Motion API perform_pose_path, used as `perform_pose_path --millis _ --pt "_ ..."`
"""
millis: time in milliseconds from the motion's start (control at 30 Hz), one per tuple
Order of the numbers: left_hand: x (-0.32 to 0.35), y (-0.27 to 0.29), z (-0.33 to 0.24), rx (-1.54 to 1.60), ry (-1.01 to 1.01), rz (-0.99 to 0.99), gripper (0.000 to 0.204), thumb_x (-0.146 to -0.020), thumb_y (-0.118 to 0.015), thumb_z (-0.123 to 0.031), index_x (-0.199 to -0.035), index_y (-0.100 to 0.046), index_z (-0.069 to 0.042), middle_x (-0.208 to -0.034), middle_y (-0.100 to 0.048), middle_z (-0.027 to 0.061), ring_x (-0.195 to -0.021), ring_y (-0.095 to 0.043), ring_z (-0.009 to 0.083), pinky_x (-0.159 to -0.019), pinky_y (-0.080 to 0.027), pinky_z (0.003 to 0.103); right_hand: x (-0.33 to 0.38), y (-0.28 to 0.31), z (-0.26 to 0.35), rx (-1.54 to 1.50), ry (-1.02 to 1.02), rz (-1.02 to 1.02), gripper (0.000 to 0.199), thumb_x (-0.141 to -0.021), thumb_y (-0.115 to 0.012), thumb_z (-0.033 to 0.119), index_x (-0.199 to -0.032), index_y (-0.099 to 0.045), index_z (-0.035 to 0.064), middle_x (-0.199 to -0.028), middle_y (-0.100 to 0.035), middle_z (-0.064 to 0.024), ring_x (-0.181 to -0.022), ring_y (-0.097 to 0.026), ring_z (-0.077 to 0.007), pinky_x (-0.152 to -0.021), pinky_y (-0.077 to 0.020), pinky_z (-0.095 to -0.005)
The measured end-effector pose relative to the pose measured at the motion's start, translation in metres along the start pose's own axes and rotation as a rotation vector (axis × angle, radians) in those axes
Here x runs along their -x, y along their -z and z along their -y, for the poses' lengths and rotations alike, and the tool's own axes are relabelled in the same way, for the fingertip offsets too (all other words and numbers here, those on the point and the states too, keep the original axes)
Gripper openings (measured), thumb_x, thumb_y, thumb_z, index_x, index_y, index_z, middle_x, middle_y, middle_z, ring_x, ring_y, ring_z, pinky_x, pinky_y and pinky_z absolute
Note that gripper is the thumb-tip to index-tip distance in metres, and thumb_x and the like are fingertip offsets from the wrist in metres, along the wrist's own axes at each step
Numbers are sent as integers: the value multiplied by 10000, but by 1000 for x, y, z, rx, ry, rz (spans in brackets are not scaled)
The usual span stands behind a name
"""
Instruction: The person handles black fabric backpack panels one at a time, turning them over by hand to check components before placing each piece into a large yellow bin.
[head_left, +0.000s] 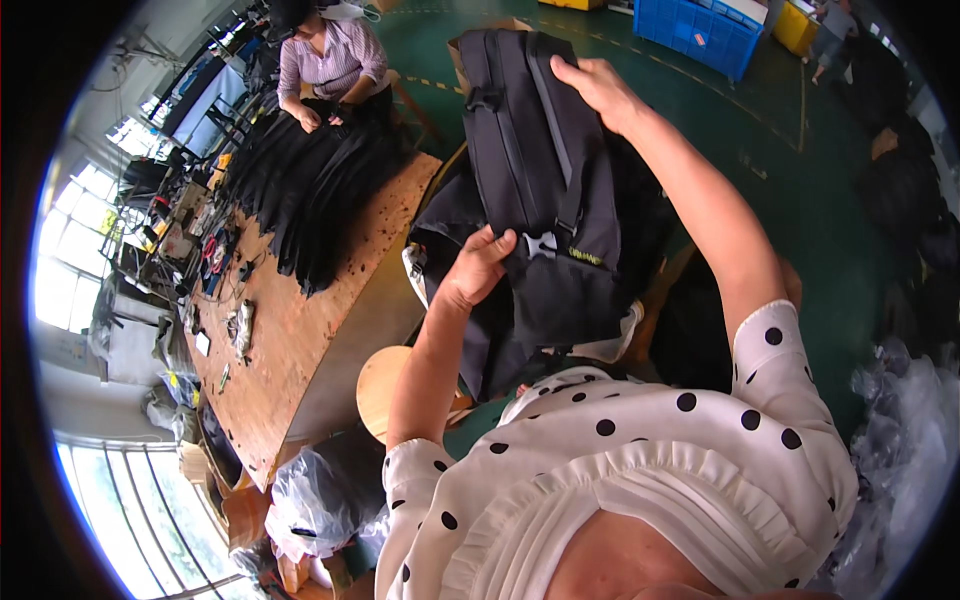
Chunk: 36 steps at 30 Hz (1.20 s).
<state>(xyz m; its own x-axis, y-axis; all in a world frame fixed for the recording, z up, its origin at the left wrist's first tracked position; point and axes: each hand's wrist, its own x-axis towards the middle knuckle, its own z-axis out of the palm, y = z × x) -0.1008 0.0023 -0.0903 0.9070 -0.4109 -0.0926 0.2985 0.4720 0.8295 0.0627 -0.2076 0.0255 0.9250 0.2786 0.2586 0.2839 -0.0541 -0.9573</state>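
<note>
The black fabric backpack with grey straps and a pale plastic buckle (545, 160) hangs upright in the air in front of me, above a heap of more black bags (650, 230) and just right of the worn wooden worktable (300, 330). My left hand (478, 268) clutches its lower edge beside the buckle, fingers curled tight into the cloth. My right hand (598, 88) rests on its upper right side, fingers closed over the top edge. On the table lies a spread of black bag pieces (315, 190), which another person in a striped shirt (330, 60) is handling at the far end. A round wooden stool (385, 385) stands below my left forearm, and blue plastic crates (700, 30) sit on the green floor (800, 180) beyond.
</note>
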Motion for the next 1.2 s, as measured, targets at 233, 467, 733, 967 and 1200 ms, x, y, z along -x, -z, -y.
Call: perform_pose_path --millis 233,467,733,967,1200 --pt "-8 19 -45 296 -158 84 834 -790 -226 -724 -1246 -434 -57 -1158 -549 91 -1034 -532 216 -842 -423 348 94 -8 17 229 183 137 362 -888 -500 286 -643 -456 24 -587 -371 54 -594 -331 -39 -504 -288 -253" --pt "-51 -33 -121 186 -215 -78 666 -813 -487 -574 -1166 -485 -10 -1163 -538 111 -1049 -519 274 -937 -384 436 158 -8 -11 324 357 298 302 -827 -621 241 -678 -561 -15 -562 -507 -7 -545 -450 -72 -499 -384 -282" --pt "-72 -67 -138 -236 -419 -329 307 -853 -587 -226 -1031 -534 18 -918 -604 108 -831 -602 210 -759 -502 346 56 25 -9 -728 -431 314 872 -762 -467 672 -1328 -304 30 -916 -538 -17 -773 -496 -128 -625 -400 -301" --pt "-66 -126 -203 -785 -809 -310 487 -845 -602 -286 -1183 -451 31 -1075 -563 86 -934 -538 169 -864 -405 292 -25 15 110 -327 -30 -75 437 -857 -537 358 -1080 -550 -18 -1017 -606 -128 -880 -591 -213 -745 -475 -338" --pt "-10 -94 -177 -1071 -1185 -144 471 -847 -573 -288 -1163 -479 49 -1096 -571 98 -975 -531 177 -864 -398 303 37 14 155 203 712 -198 388 -867 -543 290 -650 -494 -28 -506 -450 -101 -539 -356 -78 -461 -341 -314"
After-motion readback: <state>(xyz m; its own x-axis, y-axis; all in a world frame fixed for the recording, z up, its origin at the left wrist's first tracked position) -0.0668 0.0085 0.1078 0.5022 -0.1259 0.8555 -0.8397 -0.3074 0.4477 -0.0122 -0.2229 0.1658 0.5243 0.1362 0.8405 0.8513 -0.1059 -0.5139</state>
